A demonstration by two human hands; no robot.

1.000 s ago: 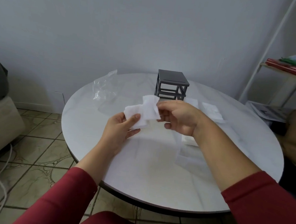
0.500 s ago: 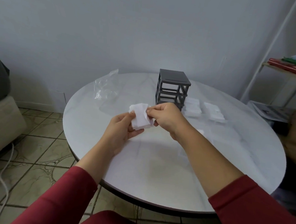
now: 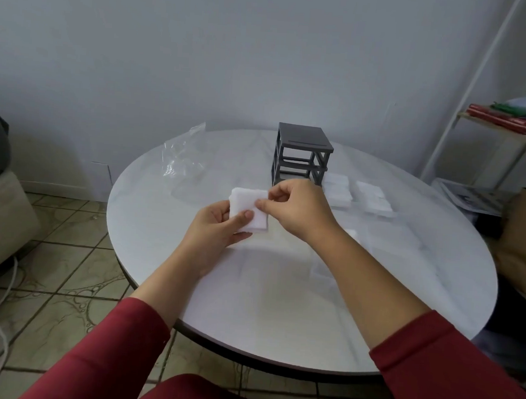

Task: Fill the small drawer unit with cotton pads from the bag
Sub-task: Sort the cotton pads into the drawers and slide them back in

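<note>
Straightened since earlier, cotton pads [image 3: 243,199] are pinched by left hand [image 3: 212,238] and right hand [image 3: 299,212] fingers.

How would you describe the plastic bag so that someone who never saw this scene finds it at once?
Start at the round white table. On its far left side, left of the dark grey drawer frame, sits the plastic bag. Unlike the white cotton pads, it is clear and crinkled.

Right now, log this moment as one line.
left hand: holds cotton pads | right hand: pinches same pads | gray drawer unit: behind hands on table | clear bag: left of unit
</note>
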